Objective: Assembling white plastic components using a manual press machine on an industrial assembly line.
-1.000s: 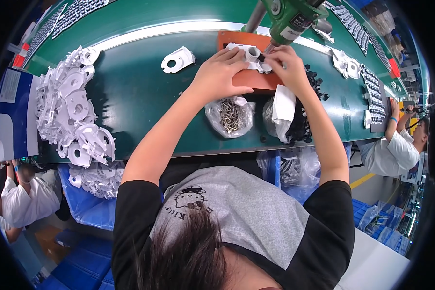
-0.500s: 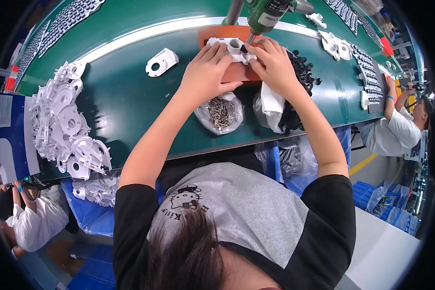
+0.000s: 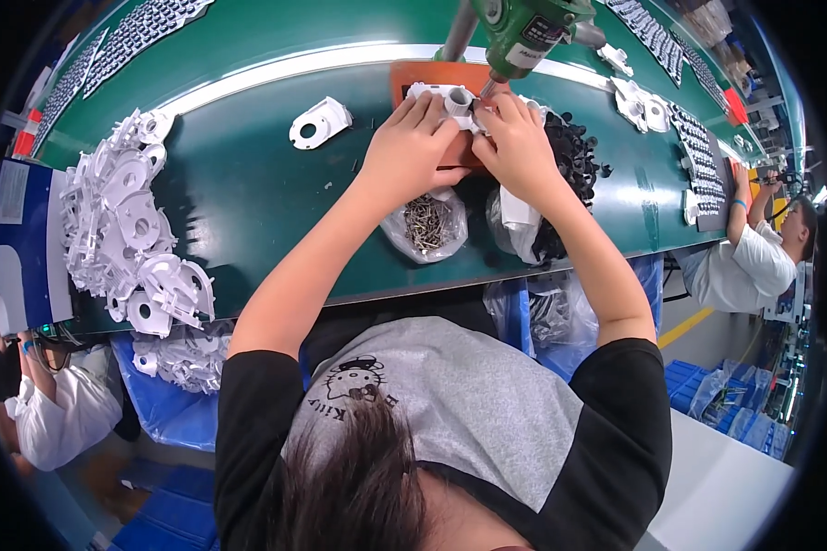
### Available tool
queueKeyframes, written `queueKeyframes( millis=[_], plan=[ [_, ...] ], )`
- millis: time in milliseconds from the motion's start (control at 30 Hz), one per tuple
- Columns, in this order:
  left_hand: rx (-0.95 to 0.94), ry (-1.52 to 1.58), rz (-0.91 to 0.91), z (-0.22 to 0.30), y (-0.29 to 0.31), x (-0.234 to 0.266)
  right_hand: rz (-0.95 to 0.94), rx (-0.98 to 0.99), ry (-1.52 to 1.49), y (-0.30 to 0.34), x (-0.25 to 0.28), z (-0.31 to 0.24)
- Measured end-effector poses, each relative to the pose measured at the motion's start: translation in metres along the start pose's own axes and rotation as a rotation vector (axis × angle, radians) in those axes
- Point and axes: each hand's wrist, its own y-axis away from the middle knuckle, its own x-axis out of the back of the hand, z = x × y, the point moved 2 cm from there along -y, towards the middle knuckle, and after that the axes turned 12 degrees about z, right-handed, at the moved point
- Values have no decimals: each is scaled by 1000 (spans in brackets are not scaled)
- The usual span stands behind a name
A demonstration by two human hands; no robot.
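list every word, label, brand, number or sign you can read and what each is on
Grey shirt: dark lettering beside a printed figure, partly covered by hair; wording withheld.
Green machine, dark label: pale print, too small to read.
Green machine, pale label: dark marks, too blurred to read surely.
Blue-and-white panel, pale sheet: fine print, too small to read.

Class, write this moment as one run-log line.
Left hand: on white plastic housing; Right hand: at housing's right end, below green machine; Housing: on orange base; Screws: in clear bag
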Motion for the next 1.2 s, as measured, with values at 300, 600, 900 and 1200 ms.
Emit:
queueKeyframes(
  millis=[300,600,900,1200],
  plan=[
    [35,4,44,-8,7,4,20,-626,-483,-30,27,82],
    [23,33,39,-4,-1,-5,391,-461,-289,-196,41,251],
    [29,-1,23,2,-4,0,1107,-519,-1491,-4,243,152],
    [160,-30,-36,-4,-1,1,437,42,-1037,36,168,21]
  ],
)
